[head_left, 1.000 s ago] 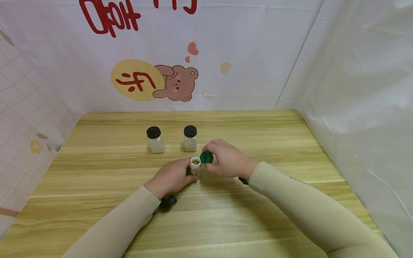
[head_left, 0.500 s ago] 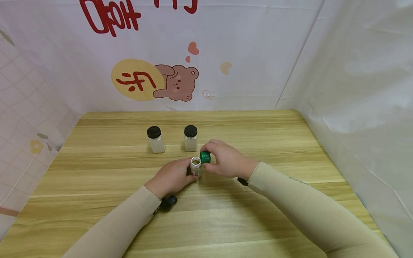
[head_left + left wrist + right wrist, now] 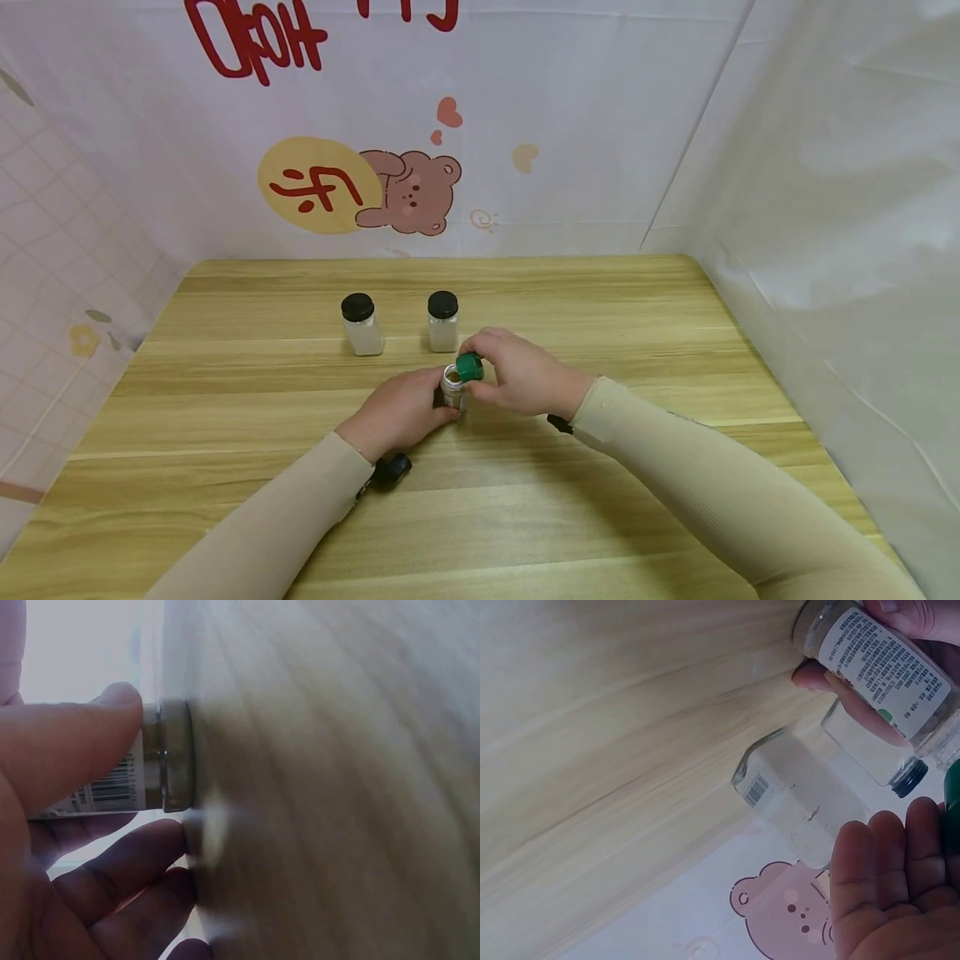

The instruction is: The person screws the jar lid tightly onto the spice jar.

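Note:
My left hand (image 3: 401, 410) grips a small glass spice jar (image 3: 885, 671) around its side, with the base on the wooden table. The jar has a white printed label and a barcode, its mouth is uncovered, and brownish contents show inside. In my right hand (image 3: 528, 375) a green cap (image 3: 470, 367) is pinched between thumb and fingers. It is tilted and overlaps the right side of the jar's mouth in the head view. In the left wrist view the thumb (image 3: 82, 746) presses across the jar's label.
Two clear jars with black lids stand behind the hands: a left jar (image 3: 363, 329) and a right jar (image 3: 443, 325). A printed cloth wall (image 3: 570, 200) rises at the table's back edge, with another white cloth (image 3: 840, 275) along the right side.
The green cap has turned in my right hand and moved left, from beside the jar to over its mouth. My left hand and the jar stay put.

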Demonstrator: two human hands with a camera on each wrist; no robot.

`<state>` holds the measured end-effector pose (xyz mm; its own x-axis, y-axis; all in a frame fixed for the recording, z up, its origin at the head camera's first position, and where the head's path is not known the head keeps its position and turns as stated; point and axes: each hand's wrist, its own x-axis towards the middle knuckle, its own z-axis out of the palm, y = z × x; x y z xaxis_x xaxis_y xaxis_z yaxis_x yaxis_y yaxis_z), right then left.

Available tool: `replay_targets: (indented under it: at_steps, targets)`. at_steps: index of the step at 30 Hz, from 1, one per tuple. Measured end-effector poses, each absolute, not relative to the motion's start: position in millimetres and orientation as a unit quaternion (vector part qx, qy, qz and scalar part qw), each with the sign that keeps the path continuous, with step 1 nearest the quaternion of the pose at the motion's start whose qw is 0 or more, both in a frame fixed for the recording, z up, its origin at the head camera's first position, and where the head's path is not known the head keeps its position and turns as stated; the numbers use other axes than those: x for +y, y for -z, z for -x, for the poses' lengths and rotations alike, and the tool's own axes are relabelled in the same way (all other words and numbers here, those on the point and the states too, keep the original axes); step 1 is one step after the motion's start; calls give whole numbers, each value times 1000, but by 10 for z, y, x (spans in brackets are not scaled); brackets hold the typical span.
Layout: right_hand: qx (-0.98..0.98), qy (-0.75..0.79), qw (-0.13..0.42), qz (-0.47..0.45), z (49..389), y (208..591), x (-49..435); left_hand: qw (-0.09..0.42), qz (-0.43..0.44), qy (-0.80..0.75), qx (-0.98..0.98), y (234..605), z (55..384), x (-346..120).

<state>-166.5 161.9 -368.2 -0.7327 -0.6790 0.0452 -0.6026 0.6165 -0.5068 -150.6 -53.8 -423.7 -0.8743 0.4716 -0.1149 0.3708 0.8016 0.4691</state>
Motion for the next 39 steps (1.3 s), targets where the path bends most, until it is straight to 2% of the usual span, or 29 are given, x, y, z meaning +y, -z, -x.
replay_targets:
  at_steps: [18,28,39]
  targets:
    - [891,245,83,373,1671,3704,1513,111,-225,-231,940,4234,1506,-551]
    - [888,238,60,388,1687,3755,1480,106,-227,-228,941,4243,1503,-550]
    - [890,235,65,385,1686,3776,1455,108,-218,-224,944,4237,1501,-534]
